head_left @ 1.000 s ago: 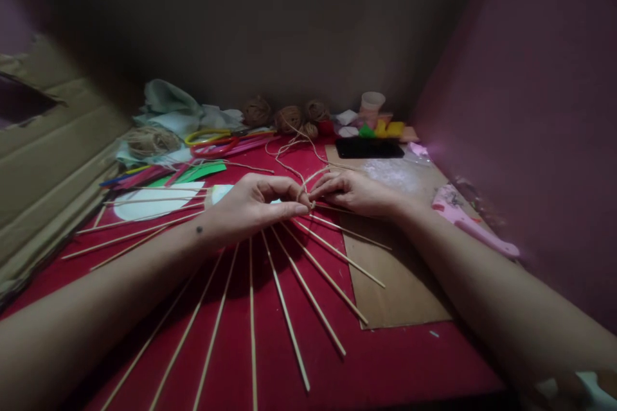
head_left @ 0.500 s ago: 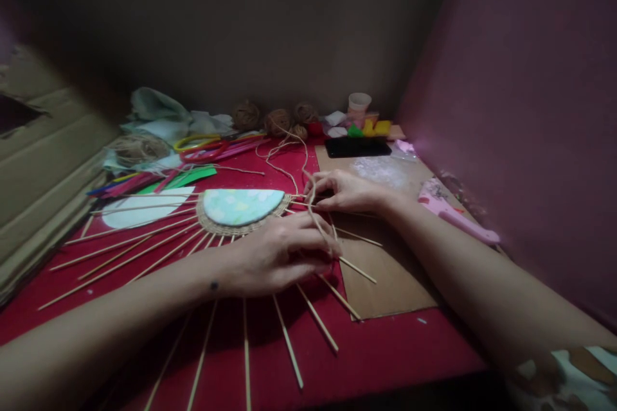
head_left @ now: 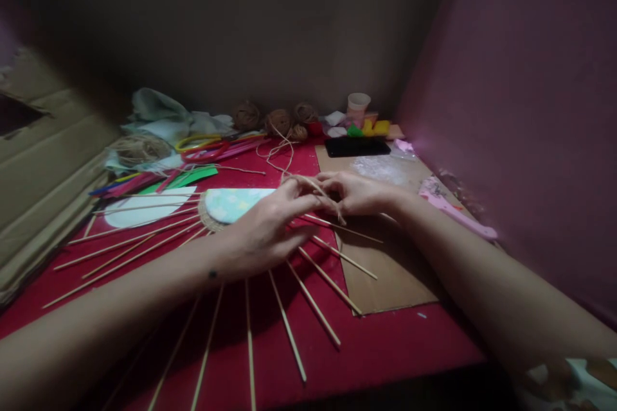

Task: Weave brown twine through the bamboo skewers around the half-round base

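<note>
A half-round piece covered in pale green patterned fabric [head_left: 236, 203] lies on the red table, rimmed by a woven twine band [head_left: 208, 218]. Thin wooden sticks [head_left: 288, 321] fan out from the band on both sides and toward me. Over its right end, my left hand [head_left: 284, 221] is closed on jute twine [head_left: 308, 182], fingers bent. Just beyond, my right hand [head_left: 349, 192] has its fingers pinched on the same twine near the rightmost sticks. Part of the twine loops between both hands and hangs below the right fingers. My left hand hides the right part of the band.
Twine balls [head_left: 277, 122] sit along the back wall, with scissors [head_left: 200, 148] and folded cloth at the left. A black phone [head_left: 357, 146] and a cup [head_left: 358, 104] stand behind a cardboard sheet [head_left: 385, 282]. A pink glue gun [head_left: 456, 215] lies at the right wall.
My left hand has moved up and away from me, closer to my right hand. The twine loop that stood between them is now drawn lower around the right fingers.
</note>
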The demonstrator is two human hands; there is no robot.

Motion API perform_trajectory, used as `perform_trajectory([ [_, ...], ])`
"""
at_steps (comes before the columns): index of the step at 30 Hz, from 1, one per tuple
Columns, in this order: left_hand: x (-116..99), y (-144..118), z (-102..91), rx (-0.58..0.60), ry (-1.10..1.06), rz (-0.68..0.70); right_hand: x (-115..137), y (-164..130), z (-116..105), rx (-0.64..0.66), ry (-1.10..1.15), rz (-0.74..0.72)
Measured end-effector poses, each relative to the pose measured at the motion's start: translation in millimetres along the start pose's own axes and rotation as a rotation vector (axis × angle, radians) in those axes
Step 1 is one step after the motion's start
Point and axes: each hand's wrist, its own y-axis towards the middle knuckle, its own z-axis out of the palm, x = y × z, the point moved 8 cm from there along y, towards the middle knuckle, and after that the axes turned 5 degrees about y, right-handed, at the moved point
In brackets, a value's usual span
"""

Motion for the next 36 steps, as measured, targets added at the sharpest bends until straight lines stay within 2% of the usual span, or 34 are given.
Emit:
perform_trajectory([
  [3, 21, 5, -8.9, -0.054, 0.035, -0.103, 4, -11, 0, -0.032, -0.068, -0.036],
  [6, 47, 12, -7.8, -0.049, 0.122, -0.216, 1, -30, 0, -0.068, -0.060, -0.005],
  [9, 67, 23, 2.8, -0.010, 0.186, -0.248, -1, -49, 2, -0.076, -0.041, 0.045],
  [12, 77, 36, 17.3, 0.050, 0.186, -0.233, -1, -60, 4, -0.054, -0.007, 0.086],
  [14, 83, 41, 23.8, 0.075, 0.174, -0.280, 0, -65, 5, -0.042, 0.013, 0.110],
  [18, 88, 43, 28.3, 0.066, 0.160, -0.359, 3, -74, 3, -0.032, 0.043, 0.139],
  [24, 94, 43, 31.5, 0.062, 0.234, -0.392, 12, -92, -1, -0.090, -0.013, 0.211],
  [27, 92, 43, 32.4, 0.066, 0.270, -0.381, 17, -90, 1, -0.089, -0.018, 0.191],
  [31, 88, 43, 32.5, 0.073, 0.329, -0.356, 10, -84, 1, -0.104, -0.037, 0.142],
  [36, 91, 43, 34.3, 0.076, 0.387, -0.326, -3, -90, -16, -0.257, -0.089, 0.210],
])
